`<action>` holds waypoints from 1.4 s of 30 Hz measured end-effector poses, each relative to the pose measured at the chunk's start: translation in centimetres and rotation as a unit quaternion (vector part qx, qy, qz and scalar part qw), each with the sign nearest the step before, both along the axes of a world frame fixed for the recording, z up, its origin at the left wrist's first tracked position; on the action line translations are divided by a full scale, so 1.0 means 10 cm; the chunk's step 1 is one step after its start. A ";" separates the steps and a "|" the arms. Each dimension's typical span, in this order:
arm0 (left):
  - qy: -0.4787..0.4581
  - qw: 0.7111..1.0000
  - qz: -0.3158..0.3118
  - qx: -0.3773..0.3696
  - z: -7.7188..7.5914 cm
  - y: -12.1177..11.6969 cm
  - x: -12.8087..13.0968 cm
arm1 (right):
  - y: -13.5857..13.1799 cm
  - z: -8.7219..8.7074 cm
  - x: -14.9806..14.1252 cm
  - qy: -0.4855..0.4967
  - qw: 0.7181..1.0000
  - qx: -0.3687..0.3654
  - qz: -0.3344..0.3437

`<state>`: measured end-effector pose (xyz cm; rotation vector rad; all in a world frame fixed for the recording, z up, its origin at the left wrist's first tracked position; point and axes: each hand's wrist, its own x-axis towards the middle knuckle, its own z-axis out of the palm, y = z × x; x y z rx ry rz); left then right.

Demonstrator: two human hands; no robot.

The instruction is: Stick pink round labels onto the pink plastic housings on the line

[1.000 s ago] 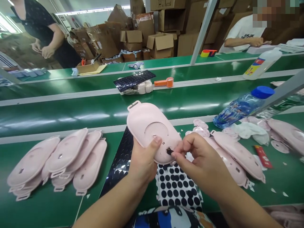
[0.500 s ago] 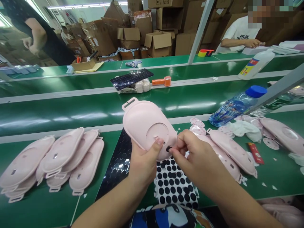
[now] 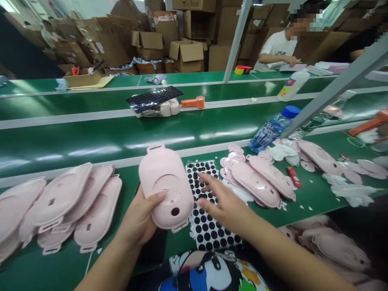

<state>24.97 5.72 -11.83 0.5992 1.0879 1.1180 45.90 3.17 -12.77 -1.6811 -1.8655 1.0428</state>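
Note:
My left hand [image 3: 145,216] grips a pale pink oval plastic cover [image 3: 165,173], thumb on its face near the round recess, fingers behind. A round black sticker [image 3: 175,211] sits on the cover's lower end. To the right, my right hand [image 3: 226,206] is apart from the cover, fingers spread and nothing in them. It hovers over a white sheet of black round stickers [image 3: 209,230]. Several similar pink covers [image 3: 65,194] lie overlapped at the left, and more pink covers [image 3: 257,184] lie to the right of the sheet.
A blue-capped bottle [image 3: 274,129] stands tilted in view by a slanted metal post [image 3: 333,89]. Beyond are an orange handheld piece [image 3: 194,102] and a black wrapped sheet [image 3: 154,99]. A red packet [image 3: 293,177] lies at right. A co-worker [image 3: 280,48] sits across the benches.
The black sticker left my right fingers and now lies flat on the cover. My right hand opened and drew away. The cover moved left and lower; the view swung right.

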 end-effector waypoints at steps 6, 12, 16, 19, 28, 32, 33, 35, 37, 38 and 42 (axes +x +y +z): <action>0.026 0.998 -0.009 -0.065 -0.13 0.05 0.00 | 0.74 -0.07 0.95 -0.400 0.914 0.048 -0.053; 0.033 0.995 -0.052 -0.082 -0.06 0.17 0.18 | 1.59 -0.06 1.41 -0.442 0.896 -0.024 0.038; 0.043 0.993 -0.044 -0.101 -0.04 0.24 0.21 | 1.78 -0.14 1.50 -0.454 0.884 -0.064 0.087; 0.045 0.991 -0.038 -0.117 -0.04 0.27 0.20 | 1.80 -0.22 1.51 -0.458 0.878 -0.085 0.109; 0.017 0.991 -0.046 -0.127 -0.03 0.24 0.18 | 1.77 0.07 1.42 -0.482 0.865 -0.116 0.077; -0.008 0.989 -0.081 -0.120 -0.06 0.21 0.17 | 1.68 0.33 1.39 -0.478 0.870 -0.118 0.040; -0.015 0.989 -0.087 -0.117 -0.07 0.20 0.16 | 1.61 0.39 1.34 -0.476 0.872 -0.110 0.036; -0.036 0.990 -0.092 -0.104 -0.12 0.17 0.16 | 1.39 0.52 1.16 -0.436 0.897 -0.064 0.037; -0.060 0.991 -0.088 -0.083 -0.17 0.13 0.19 | 1.07 0.62 0.87 -0.310 0.949 0.015 0.047; -0.074 0.992 -0.081 -0.069 -0.19 0.11 0.21 | 0.90 0.64 0.70 -0.210 0.975 0.038 0.056; -0.117 0.992 -0.052 -0.018 -0.24 0.01 0.33 | 0.37 0.55 0.09 0.055 0.998 0.018 0.030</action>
